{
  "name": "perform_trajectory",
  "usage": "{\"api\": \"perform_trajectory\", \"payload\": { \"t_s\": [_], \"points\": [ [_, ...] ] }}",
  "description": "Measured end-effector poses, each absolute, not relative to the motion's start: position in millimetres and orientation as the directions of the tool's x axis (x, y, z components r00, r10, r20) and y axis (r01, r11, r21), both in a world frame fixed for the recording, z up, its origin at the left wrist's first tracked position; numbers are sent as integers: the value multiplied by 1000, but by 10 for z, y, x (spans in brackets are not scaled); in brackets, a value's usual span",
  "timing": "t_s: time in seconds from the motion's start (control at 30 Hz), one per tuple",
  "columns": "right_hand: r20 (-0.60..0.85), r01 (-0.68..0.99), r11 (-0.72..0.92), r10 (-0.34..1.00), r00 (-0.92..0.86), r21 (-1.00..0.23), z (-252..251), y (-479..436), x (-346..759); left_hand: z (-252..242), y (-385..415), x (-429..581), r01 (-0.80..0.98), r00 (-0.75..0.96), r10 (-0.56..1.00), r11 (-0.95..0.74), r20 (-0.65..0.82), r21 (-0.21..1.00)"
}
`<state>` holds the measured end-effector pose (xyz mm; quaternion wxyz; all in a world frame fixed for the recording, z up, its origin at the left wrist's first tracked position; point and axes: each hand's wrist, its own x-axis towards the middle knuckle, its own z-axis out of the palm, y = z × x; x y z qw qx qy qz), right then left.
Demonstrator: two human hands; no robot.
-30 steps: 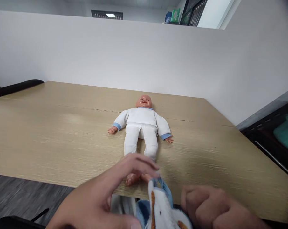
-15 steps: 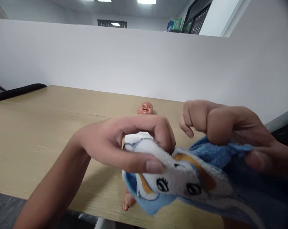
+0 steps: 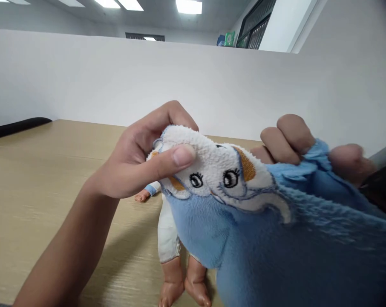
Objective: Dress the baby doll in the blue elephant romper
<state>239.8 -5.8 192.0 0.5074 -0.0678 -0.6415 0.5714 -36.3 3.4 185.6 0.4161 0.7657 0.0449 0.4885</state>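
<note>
A fluffy blue cloth with a white embroidered animal face, like a hooded baby towel or blanket, stretches between my hands. My left hand pinches its white face part, thumb on the near side and fingers behind. At the right, my right hand is closed on a bunched blue edge of it, slightly blurred. Behind and below the cloth a baby doll lies on the table, in white trousers and a sleeve with a blue cuff. Its bare feet and one hand show; its head and chest are hidden by the cloth and my left hand.
The light wooden table reaches back to a white partition wall. A black curved object lies along the table's far left edge. A dark object stands at the right, partly behind my right hand.
Both hands have lifted the cloth, and its face side now shows more fully. The doll's head has become hidden, while its legs and one hand have come into view.
</note>
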Motion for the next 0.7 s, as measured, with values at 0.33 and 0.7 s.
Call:
{"api": "perform_trajectory", "payload": {
  "t_s": [0.33, 0.7],
  "points": [
    [648, 273, 815, 575, -500, -512, 1794, 97, 2609, 1786, 178, -521, -155, 526, 489, -750, 696, 643],
    [395, 336, 762, 596, -699, -554, 1864, 42, 2425, 1796, 188, -355, -195, 472, 410, -814, 780, 547]
  ]
}}
